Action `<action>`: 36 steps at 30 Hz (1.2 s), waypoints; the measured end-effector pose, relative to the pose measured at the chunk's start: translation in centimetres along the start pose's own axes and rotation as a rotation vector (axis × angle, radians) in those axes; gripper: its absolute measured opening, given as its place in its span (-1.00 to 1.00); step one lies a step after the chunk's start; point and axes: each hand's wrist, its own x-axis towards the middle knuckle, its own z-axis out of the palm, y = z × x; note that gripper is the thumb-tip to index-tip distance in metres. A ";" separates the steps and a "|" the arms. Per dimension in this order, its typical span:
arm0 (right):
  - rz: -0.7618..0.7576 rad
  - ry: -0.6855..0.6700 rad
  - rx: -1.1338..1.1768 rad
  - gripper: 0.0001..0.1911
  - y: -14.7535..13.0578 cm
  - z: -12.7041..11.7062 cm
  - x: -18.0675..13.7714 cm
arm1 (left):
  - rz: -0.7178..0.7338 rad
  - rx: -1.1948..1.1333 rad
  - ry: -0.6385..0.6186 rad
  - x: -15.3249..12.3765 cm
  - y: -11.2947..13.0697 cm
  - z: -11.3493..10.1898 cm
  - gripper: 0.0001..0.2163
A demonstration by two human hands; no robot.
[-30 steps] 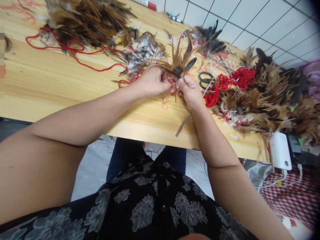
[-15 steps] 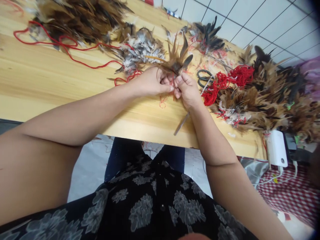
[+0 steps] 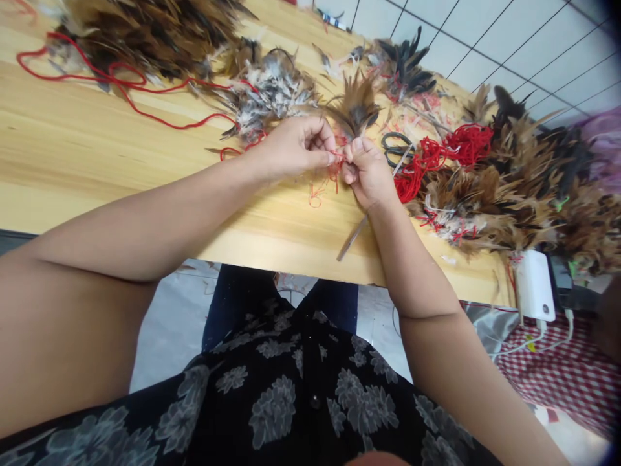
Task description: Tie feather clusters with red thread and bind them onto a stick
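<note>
Nearest the camera: a black dress with grey flowers [image 3: 301,401], both bare forearms reaching out over the near edge of the pale wooden table [image 3: 97,162].

Left hand [image 3: 295,147] and right hand [image 3: 371,175] meet fingertip to fingertip just above the tabletop. Between them a short piece of thin red thread [image 3: 336,157], pinched by left thumb and forefinger on one side and by the closed right fingers on the other; loose ends hang below toward the wood. Whether the thread is knotted cannot be made out at this size.

The small bundle of brown and black feathers [image 3: 358,107] stands just beyond the fingertips, its base at the pinch, tips fanning up and away.

A single brown feather [image 3: 352,238] lies under the right wrist. Just right of the right hand: black-handled scissors [image 3: 398,147], then a tangle of red yarn [image 3: 436,158]. Farther back, heaps of brown feathers [image 3: 155,29].
</note>
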 end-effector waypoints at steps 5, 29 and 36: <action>-0.008 0.025 0.017 -0.26 0.4 -1.0 0.4 | 0.014 -0.149 0.076 0.7 -2.0 0.1 -0.55; -0.222 -0.086 -0.189 -0.16 2.6 -1.1 0.6 | -0.061 -0.493 0.017 0.8 -1.7 1.7 -0.77; -0.156 -0.090 -0.088 -0.21 2.1 -1.6 0.7 | -0.131 -0.567 0.042 0.9 -1.8 1.5 -0.88</action>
